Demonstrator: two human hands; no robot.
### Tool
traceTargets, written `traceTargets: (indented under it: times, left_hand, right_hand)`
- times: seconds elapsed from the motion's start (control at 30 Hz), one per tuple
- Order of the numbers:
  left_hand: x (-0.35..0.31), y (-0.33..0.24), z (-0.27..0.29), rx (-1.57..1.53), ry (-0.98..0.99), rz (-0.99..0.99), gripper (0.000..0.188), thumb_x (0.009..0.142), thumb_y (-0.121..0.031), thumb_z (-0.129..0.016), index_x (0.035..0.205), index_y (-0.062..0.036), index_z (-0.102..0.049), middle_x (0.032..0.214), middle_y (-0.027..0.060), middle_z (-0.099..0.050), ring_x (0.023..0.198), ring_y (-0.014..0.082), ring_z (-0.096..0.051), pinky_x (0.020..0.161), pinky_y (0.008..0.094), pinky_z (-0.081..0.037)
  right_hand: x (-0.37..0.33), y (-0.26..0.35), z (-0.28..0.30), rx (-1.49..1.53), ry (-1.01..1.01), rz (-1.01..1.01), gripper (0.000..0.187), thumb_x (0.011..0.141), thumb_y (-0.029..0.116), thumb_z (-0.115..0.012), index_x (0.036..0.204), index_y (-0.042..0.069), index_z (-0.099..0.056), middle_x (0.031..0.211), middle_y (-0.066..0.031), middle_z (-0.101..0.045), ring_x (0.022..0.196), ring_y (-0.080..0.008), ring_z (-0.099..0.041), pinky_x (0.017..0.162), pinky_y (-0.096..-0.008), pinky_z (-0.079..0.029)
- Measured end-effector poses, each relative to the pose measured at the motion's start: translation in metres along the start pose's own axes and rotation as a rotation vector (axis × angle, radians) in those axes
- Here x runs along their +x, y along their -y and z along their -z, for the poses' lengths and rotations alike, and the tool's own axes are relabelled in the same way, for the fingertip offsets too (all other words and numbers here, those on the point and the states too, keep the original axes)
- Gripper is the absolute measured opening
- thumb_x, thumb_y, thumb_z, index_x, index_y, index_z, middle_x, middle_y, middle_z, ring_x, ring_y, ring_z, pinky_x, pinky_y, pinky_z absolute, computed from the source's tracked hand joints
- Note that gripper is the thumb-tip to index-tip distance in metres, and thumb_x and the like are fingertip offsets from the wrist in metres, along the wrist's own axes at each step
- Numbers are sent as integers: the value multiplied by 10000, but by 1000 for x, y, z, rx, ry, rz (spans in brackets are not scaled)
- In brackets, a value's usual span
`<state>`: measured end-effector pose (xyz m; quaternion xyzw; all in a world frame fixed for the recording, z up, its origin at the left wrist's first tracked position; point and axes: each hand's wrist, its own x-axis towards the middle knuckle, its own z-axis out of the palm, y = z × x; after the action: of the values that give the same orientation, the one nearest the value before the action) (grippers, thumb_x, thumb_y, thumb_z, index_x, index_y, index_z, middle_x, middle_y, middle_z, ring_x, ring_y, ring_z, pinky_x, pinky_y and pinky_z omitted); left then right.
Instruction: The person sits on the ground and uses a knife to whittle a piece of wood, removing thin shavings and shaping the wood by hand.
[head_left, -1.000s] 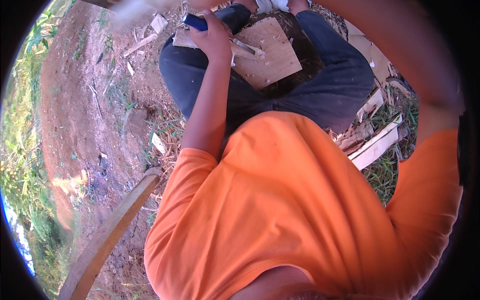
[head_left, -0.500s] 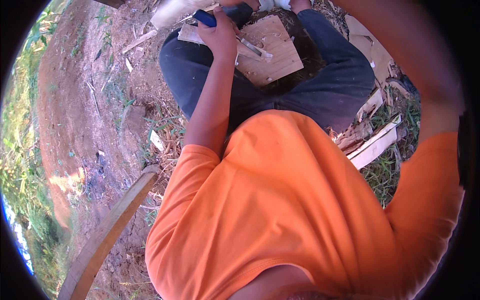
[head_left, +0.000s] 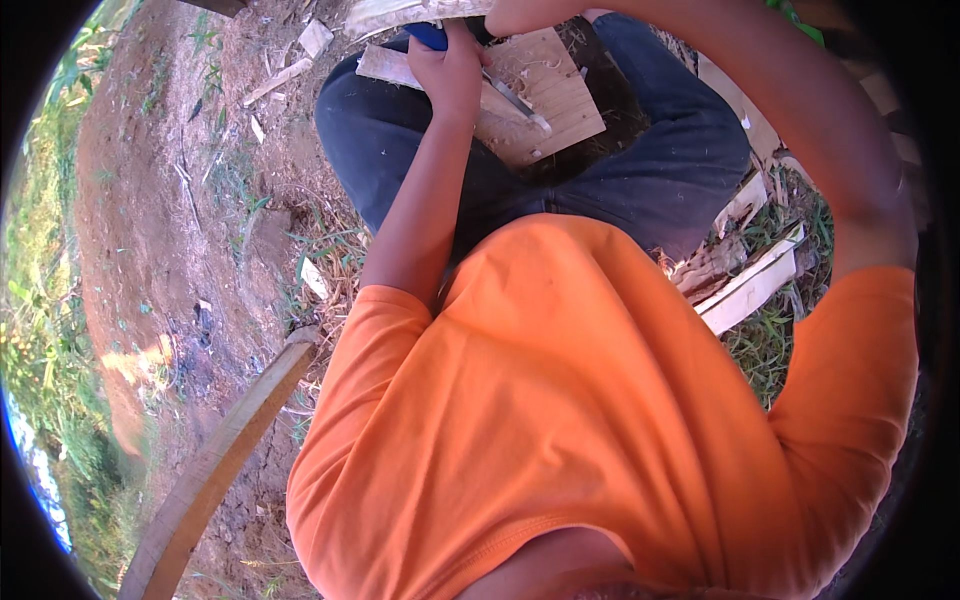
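Chisel (head_left: 514,98) in left hand (head_left: 448,72), seemingly touching board (head_left: 568,92).

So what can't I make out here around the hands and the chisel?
All in the head view:
Right hand: partly cut off by the top edge; its grip is unclear.
Pale wood piece: cut off by the top edge; full shape unknown.
Chisel: the left hand covers its middle.
Chisel's tip: too small to tell apart from the pale chip there.
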<state>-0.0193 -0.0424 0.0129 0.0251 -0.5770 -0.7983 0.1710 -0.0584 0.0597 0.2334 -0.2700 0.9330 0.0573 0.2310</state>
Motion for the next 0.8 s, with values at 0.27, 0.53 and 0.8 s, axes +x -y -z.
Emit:
traceTargets:
  times: [0.27,0.53,0.8]
  left_hand:
    - [-13,-30,-23,233,245,150,153,1022,-124,-624,1067,0,-546,822,81,-603,776,208,-622,701,308,-483]
    - [-22,-85,-37,743,542,-515,404,906,-235,-742,1207,-17,-584,1138,225,-549,1117,420,-543,986,501,-432]
    - [-16,-194,-17,663,519,-542,778,920,-450,-725,1476,4,-422,1303,159,-502,1174,304,-498,1036,424,-396]
  right_hand:
    - [-31,-33,-96,1034,-623,-23,570,808,279,-749,1289,-6,-636,1125,-194,-727,1052,-294,-705,920,-403,-540]
    - [-46,-18,-206,1889,-503,78,482,918,152,-694,1339,-21,-538,1128,-120,-693,981,-199,-751,796,-309,-622]
    - [-63,-37,-245,1899,-423,49,422,936,33,-625,1341,-28,-522,1206,-149,-672,1003,-237,-731,890,-350,-607]
